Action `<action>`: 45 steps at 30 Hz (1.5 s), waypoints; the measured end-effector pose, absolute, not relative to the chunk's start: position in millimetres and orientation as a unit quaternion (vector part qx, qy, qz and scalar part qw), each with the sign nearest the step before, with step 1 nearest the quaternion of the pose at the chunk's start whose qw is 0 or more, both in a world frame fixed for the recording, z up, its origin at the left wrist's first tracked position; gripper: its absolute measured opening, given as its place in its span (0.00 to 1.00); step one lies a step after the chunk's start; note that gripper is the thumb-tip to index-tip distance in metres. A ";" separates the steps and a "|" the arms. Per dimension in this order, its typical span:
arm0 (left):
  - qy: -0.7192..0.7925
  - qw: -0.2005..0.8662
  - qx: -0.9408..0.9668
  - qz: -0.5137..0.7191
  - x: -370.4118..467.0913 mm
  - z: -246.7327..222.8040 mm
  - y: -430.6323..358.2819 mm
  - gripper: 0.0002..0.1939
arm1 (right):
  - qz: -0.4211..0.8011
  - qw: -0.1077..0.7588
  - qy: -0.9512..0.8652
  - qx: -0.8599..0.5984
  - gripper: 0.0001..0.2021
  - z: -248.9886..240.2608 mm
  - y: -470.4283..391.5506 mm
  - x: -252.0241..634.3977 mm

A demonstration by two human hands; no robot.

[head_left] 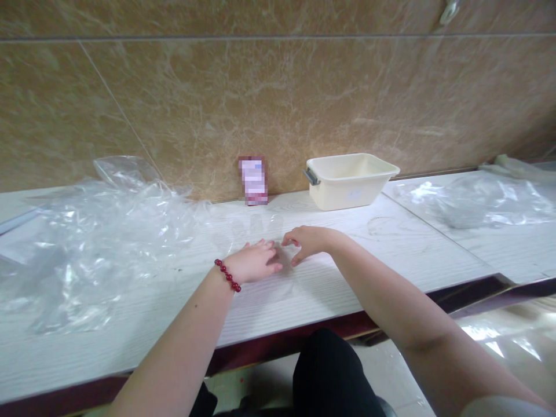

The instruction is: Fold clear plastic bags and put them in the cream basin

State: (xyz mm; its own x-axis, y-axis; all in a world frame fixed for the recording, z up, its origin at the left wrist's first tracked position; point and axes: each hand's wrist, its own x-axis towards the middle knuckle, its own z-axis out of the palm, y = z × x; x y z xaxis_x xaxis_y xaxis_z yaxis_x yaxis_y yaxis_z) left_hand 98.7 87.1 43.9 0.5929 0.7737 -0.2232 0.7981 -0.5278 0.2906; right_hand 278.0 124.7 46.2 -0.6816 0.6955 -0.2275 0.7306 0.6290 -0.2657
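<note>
White woodgrain tabletop (391, 243) could camouflage what looks like clear film (256, 223) at twelve o'clock from the loosely splayed left hand (254, 262), so that hand or the right hand (310, 240), curved but unclenched, might miss its edge.

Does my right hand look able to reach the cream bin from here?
Probably yes: the right hand is near the cream bin, with only white tabletop visible between them, and the left hand sits off to the side.
</note>
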 end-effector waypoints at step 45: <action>0.675 0.147 0.673 0.264 -0.1 7.2 141.8 0.09 | -0.115 -0.100 0.884 0.443 0.17 38.2 136.4 272.9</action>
